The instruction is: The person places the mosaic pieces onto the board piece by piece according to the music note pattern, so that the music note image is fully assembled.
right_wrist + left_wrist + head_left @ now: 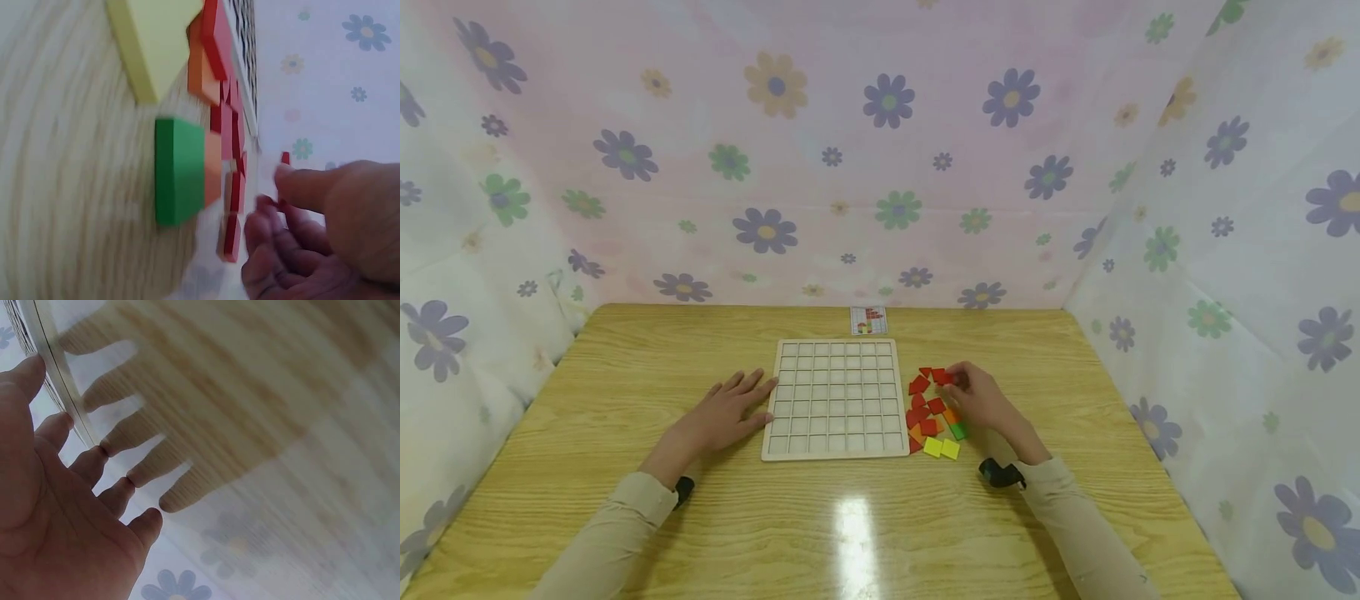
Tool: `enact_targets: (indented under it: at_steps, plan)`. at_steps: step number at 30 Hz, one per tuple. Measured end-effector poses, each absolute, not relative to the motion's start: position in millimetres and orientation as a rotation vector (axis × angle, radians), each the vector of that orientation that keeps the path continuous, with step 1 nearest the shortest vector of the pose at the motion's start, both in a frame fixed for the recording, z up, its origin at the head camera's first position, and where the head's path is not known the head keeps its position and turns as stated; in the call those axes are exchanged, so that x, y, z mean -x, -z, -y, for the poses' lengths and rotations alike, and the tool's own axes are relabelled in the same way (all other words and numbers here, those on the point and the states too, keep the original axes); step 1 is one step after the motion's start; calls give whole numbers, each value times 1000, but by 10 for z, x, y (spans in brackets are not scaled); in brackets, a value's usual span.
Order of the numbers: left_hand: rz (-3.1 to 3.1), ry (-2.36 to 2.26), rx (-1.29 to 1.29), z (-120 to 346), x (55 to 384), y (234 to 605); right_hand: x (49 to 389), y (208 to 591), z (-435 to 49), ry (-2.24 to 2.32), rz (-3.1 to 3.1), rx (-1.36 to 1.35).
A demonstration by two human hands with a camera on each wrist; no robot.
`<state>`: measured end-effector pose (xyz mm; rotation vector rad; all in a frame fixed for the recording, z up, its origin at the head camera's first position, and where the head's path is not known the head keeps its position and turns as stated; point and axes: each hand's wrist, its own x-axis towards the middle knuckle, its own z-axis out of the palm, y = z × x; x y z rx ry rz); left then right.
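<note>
A pale wooden grid board (835, 400) lies flat on the table, its square cells bare. My left hand (722, 417) rests with spread fingers at the board's left edge, thumb and index fingertip right at the rim; the left wrist view shows its fingertips (147, 522) on the glossy tabletop. To the right of the board, my right hand (985, 396) pinches a red tile (285, 157) between thumb and fingers, at the far end of a loose group of tiles. That group holds several red tiles (917, 414), a green tile (184, 172), orange tiles (203, 69) and two yellow tiles (932, 447).
A small picture card (868, 321) with a red, green and yellow design lies behind the board. Flowered cloth (887, 167) hangs at the back and both sides of the wooden table (737, 525). A dark wrist device (1000, 473) sits below the right wrist.
</note>
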<state>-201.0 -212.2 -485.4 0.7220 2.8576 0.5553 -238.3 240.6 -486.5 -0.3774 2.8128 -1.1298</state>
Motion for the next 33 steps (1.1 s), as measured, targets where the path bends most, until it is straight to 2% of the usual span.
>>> enact_targets:
  at_steps: [13, 33]
  plan:
    - [-2847, -575, -738, 2132, 2007, 4857, 2238, 4900, -2142, 1725, -2501, 326]
    - [-2850, -563, -732, 2138, 2024, 4844, 2150, 5015, -1639, 1541, -2618, 500]
